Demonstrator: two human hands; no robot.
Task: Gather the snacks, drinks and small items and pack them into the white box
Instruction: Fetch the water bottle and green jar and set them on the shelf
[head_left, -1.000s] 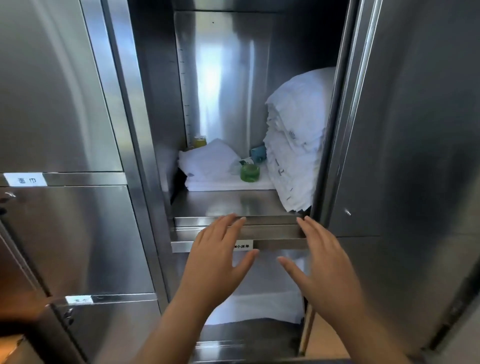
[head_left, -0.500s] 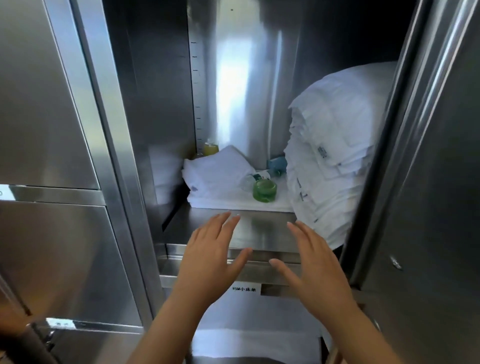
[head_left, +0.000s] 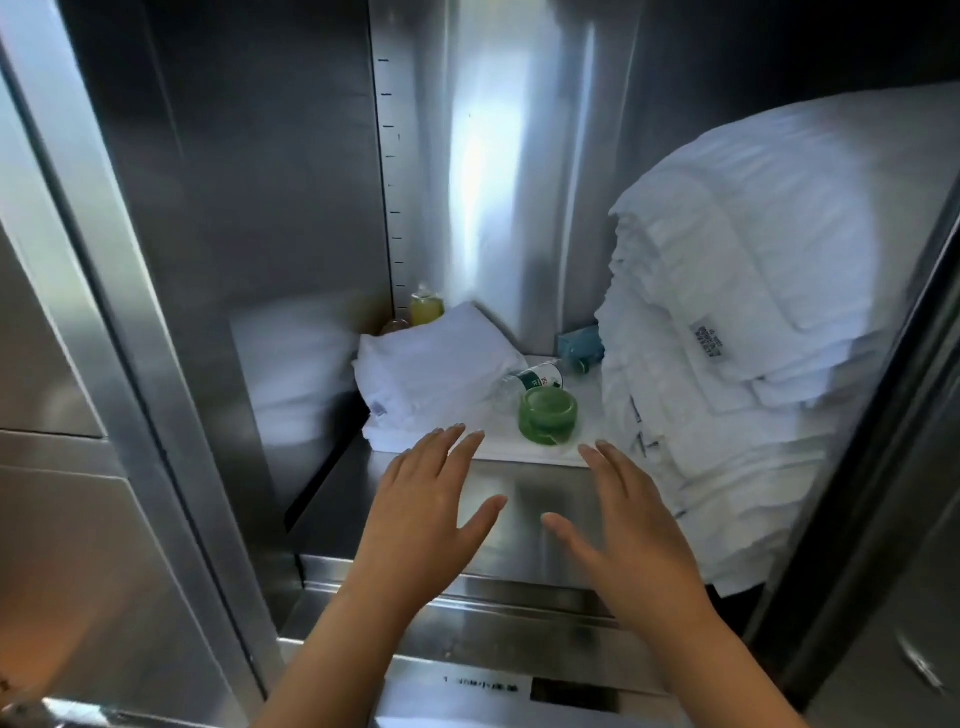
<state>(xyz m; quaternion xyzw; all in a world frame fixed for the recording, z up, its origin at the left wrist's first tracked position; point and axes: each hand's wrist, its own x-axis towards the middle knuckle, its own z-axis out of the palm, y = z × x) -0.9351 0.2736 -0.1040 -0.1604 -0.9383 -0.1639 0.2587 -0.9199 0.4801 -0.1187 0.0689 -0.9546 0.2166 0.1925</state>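
1. Hand state. Both hands are released. My left hand (head_left: 431, 499) and right hand (head_left: 634, 525) hover flat over the steel shelf (head_left: 524, 499), with fingers straight and spread, grasping nothing.

2. Item positions.
- The green tub (head_left: 548, 415) sits on white cloth just ahead of the fingertips, between the hands and nearer the right.
- The clear bottle (head_left: 530, 382) lies on its side just beyond the tub. I cannot tell whether they touch.
- The blue carton (head_left: 582, 343) is farther back, partly hidden by the linen stack (head_left: 753, 364) on the right.
- The yellow bottle (head_left: 426, 307) stands far ahead of the left hand, behind the folded cloth (head_left: 436, 364). Only its top shows.
- The white box is not in view.

3. Handling, as I judge it.
- Tub: light, rigid and smooth. Grip across its round wall from above. Its soft footing may let it tip.
- Clear bottle: likely to roll. Take it round the labelled middle.
- Carton: thin card that crushes easily. Hold it by its flat sides.
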